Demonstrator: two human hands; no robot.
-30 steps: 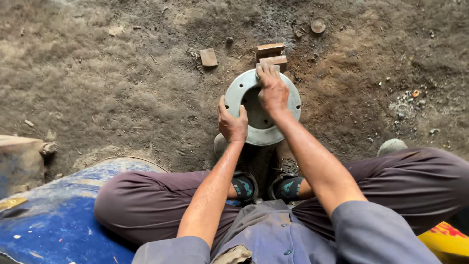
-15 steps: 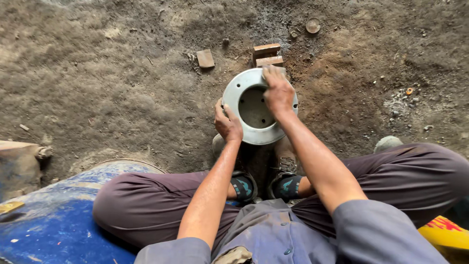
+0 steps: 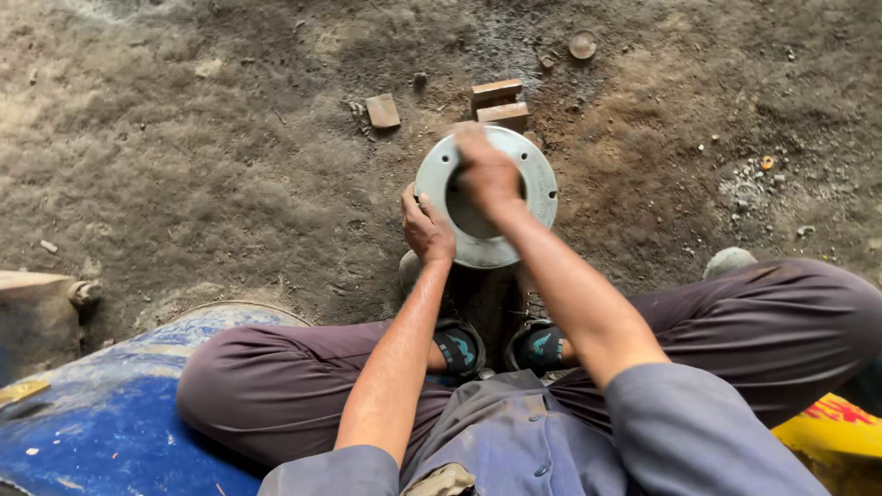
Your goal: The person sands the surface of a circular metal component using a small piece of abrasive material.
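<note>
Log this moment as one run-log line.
left hand: grips metal ring flange at its left rim | right hand: on flange's inner opening, motion-blurred | flange: standing between feet | ground: small bricks just beyond

Left hand [image 3: 427, 230] grips metal ring [image 3: 542, 188] rim; blurred right hand [image 3: 487, 174] atop, grip unclear.

motion-blurred right hand [image 3: 487, 174] hides part of the metal ring's [image 3: 537, 184] opening.

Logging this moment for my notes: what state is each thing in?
Metal ring: upright on the dirt, held between the feet.
Left hand: gripping the ring's left rim.
Right hand: blurred, over the ring's opening.
Two wood blocks: lying side by side behind the ring.
</note>
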